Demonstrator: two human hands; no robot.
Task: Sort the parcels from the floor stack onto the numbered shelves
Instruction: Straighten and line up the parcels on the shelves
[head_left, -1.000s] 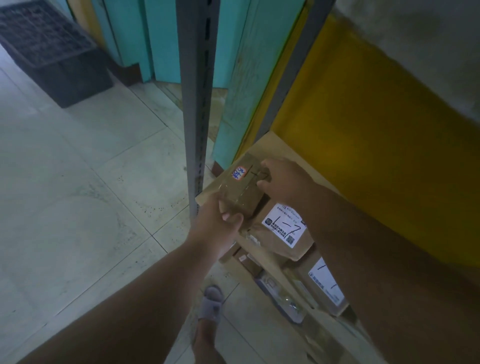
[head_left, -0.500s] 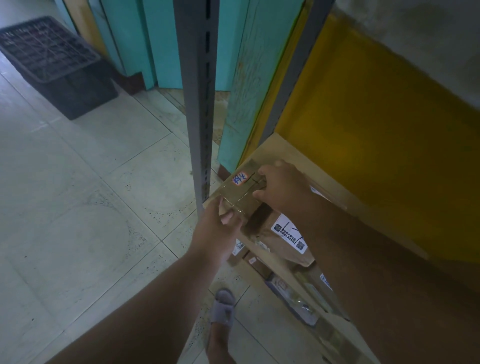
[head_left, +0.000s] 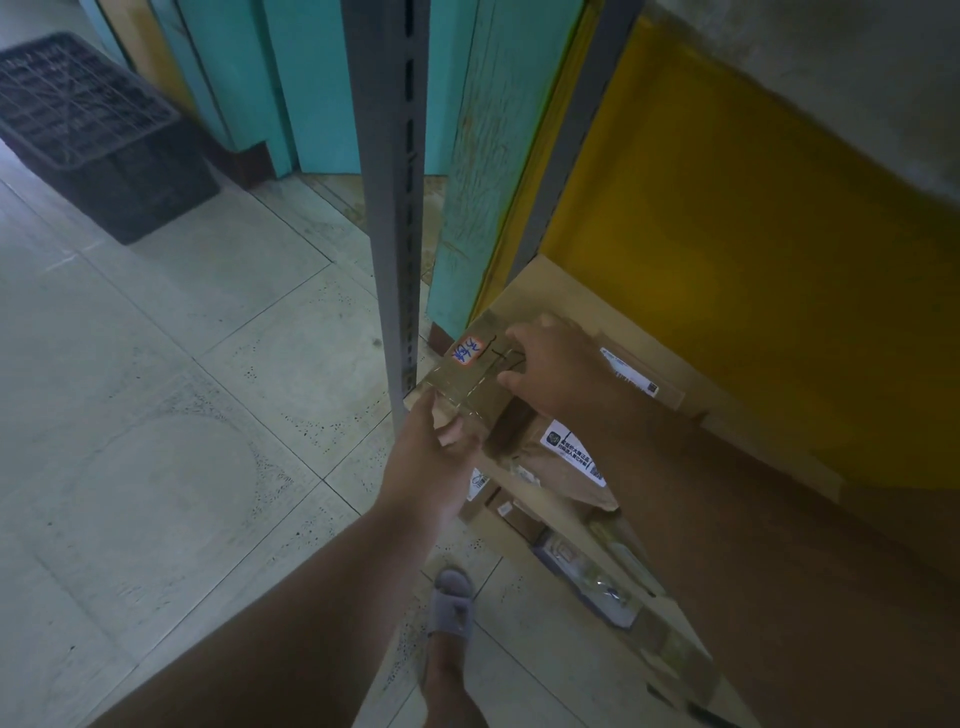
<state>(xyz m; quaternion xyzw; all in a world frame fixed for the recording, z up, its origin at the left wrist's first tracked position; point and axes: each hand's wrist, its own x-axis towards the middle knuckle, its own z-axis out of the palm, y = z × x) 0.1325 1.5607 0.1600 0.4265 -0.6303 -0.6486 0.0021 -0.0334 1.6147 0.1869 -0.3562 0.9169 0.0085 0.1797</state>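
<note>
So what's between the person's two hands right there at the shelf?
In the head view, a small taped cardboard box with a handwritten sticker. The left hand grips its near end, and the right hand holds its far end.

A brown cardboard parcel (head_left: 467, 387) is marked with a red-edged white sticker (head_left: 466, 351) bearing blue handwriting. Beside the parcel, a grey slotted upright (head_left: 395, 208) is seen. Behind the upright, teal boards (head_left: 291, 78) and a yellow panel (head_left: 727, 249) are shown; a black grid-patterned crate (head_left: 93, 130) is seen left of it on the pale speckled floor (head_left: 156, 389).
</note>
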